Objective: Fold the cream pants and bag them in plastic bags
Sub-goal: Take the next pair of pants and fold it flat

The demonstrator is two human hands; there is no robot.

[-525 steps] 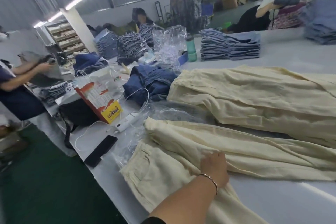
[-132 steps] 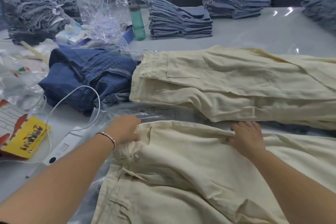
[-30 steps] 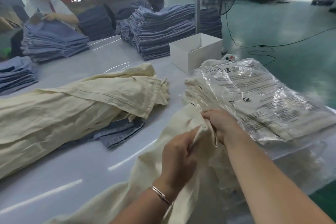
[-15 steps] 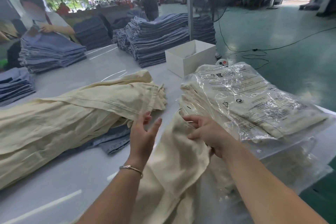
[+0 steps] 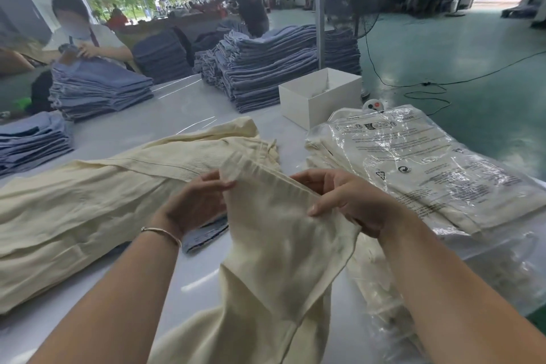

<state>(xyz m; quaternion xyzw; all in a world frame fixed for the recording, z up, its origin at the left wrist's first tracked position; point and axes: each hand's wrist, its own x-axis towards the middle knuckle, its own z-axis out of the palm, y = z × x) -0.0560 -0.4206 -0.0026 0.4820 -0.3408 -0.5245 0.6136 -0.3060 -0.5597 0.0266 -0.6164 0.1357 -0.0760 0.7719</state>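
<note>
The person holds the hem end of a cream cotton pant leg [image 5: 277, 224] lifted above the glossy white table [image 5: 189, 106], the left hand [image 5: 193, 204] pinching one corner of the hem and the right hand [image 5: 351, 201] gripping the other, thumb on top. By the look of it the fold is barely begun — the leg hangs loose and unbagged. To the right a stack of cream pants sealed in printed clear plastic bags [image 5: 413, 168] suggests several are done, while a heap of unfolded cream pants [image 5: 88, 201] waits at left. The waistband lies out of frame below, and the stack's lower layers are hard to count.
</note>
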